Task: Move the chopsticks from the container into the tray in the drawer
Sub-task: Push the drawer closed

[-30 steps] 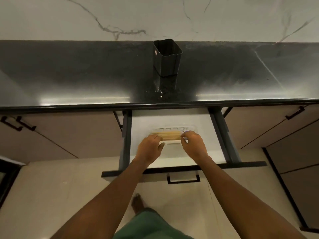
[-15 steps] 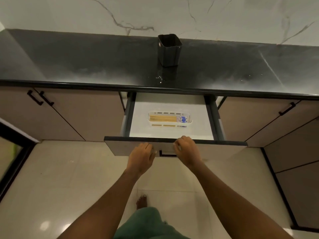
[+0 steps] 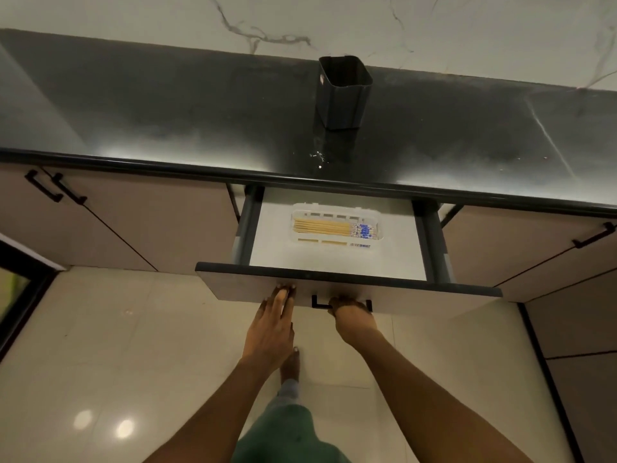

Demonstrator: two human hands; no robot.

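A bundle of wooden chopsticks (image 3: 324, 226) with blue-patterned ends lies flat in a white slotted tray (image 3: 337, 243) inside the open drawer (image 3: 347, 279). The dark container (image 3: 344, 91) stands upright on the black countertop, behind the drawer; its inside looks bare. My left hand (image 3: 272, 324) rests flat against the drawer front, fingers together. My right hand (image 3: 352, 314) is curled over the black drawer handle (image 3: 317, 304), hiding its right part.
The black countertop (image 3: 167, 128) runs across the view under a marble wall. Closed cabinet doors (image 3: 133, 222) with black handles flank the drawer. Pale floor tiles (image 3: 117, 362) lie below, with my foot and green clothing visible.
My hands left the chopsticks in the tray and moved back to the drawer front. The left now lies flat on the front and the right curls over the handle. The view has tilted.
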